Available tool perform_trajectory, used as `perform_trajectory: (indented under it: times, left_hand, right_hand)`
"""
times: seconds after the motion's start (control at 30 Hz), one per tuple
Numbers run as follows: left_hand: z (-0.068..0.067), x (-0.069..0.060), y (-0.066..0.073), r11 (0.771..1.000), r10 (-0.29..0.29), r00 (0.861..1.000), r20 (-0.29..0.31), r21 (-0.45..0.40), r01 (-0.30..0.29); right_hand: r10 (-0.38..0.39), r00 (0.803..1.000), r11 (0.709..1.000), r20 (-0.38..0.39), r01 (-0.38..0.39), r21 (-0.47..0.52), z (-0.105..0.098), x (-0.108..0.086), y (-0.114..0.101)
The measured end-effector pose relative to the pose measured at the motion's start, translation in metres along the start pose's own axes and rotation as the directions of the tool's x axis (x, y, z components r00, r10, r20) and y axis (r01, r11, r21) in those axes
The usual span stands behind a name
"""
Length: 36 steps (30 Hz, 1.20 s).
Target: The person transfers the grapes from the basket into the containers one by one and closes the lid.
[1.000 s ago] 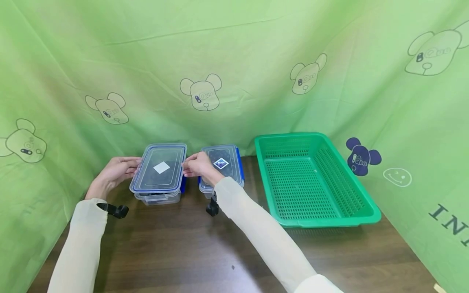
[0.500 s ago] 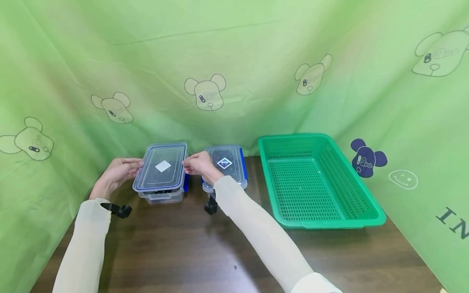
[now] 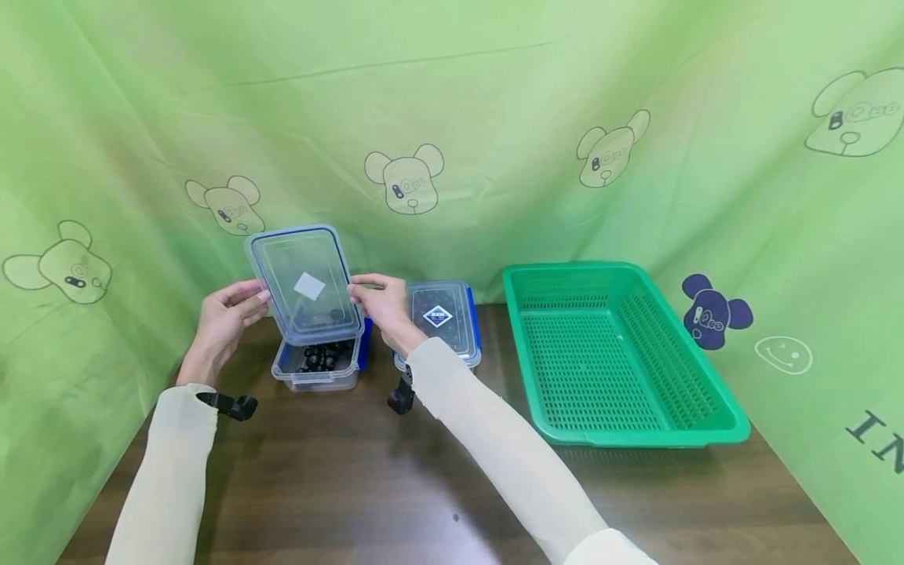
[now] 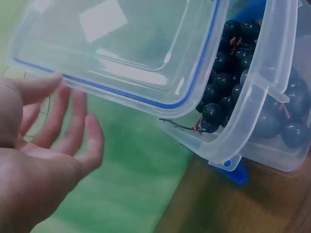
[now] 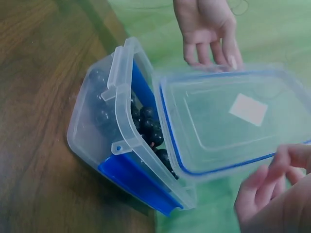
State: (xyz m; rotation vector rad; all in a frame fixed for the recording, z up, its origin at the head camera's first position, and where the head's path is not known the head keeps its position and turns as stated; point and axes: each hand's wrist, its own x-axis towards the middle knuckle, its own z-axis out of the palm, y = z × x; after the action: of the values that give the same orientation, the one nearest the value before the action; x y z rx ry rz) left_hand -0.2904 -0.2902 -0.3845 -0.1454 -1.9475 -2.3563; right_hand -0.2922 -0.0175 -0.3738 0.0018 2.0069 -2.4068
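A clear lid (image 3: 300,255) with a blue seal and a white diamond label is raised and tilted above its plastic food container (image 3: 321,382). My left hand (image 3: 220,326) pinches the lid's left edge between thumb and fingers. At the opposite edge, my right hand (image 3: 384,306) pinches it too. Dark grapes (image 4: 226,80) on reddish stems lie inside the container, whose blue side clasp (image 5: 141,182) hangs open. The lid's near edge stays close over the container's rim and hides part of the grapes in the head view.
A second lidded container (image 3: 455,337) with a blue-and-white label stands to the right, partly behind my right hand. Further right, a green perforated basket (image 3: 526,377) sits on the brown wooden table (image 3: 339,471). A green printed curtain (image 3: 494,118) closes off the back and sides.
The lid has come up off the left container and tilted, its far edge rising, so the grapes now show. Both hands have risen with it.
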Motion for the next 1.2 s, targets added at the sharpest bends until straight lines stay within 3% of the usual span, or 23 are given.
perform_trajectory:
  times: [0.13, 0.33, 0.57, 0.77, 0.93, 1.1, 1.2]
  left_hand:
    - [-0.001, -0.004, -0.002, 0.993, 0.049, 0.999, 0.005, -0.108, -0.048]
    - [-0.008, -0.009, -0.005, 0.971, 0.003, 1.000, 0.021, -0.238, 0.003]
    - [-0.016, -0.012, -0.009, 0.967, 0.002, 0.993, 0.121, -0.251, 0.029]
    - [-0.018, -0.015, -0.009, 0.982, -0.096, 0.986, 0.139, -0.151, 0.116]
    - [-0.017, -0.012, -0.015, 0.981, -0.193, 0.979, 0.060, 0.037, 0.191]
    - [-0.017, -0.009, -0.026, 0.928, -0.241, 0.970, -0.030, 0.286, 0.239]
    - [-0.017, -0.007, -0.030, 0.894, -0.256, 0.966, -0.044, 0.369, 0.254]
  right_hand:
    - [-0.015, 0.997, 0.994, 0.074, 0.007, 0.112, -0.001, -0.002, -0.002]
    - [-0.002, 0.989, 0.991, 0.145, -0.017, 0.129, -0.004, -0.003, 0.000]
    - [0.011, 0.989, 0.993, 0.148, -0.028, 0.116, -0.005, -0.001, 0.007]
    - [0.027, 0.991, 0.994, 0.133, -0.041, 0.105, -0.005, 0.000, 0.011]
    - [0.084, 0.990, 0.995, 0.114, -0.090, 0.051, 0.001, 0.001, 0.020]
    - [0.121, 0.988, 0.992, 0.098, -0.116, -0.055, 0.009, -0.002, 0.028]
    - [0.113, 0.989, 0.990, 0.093, -0.104, -0.094, 0.011, -0.002, 0.031]
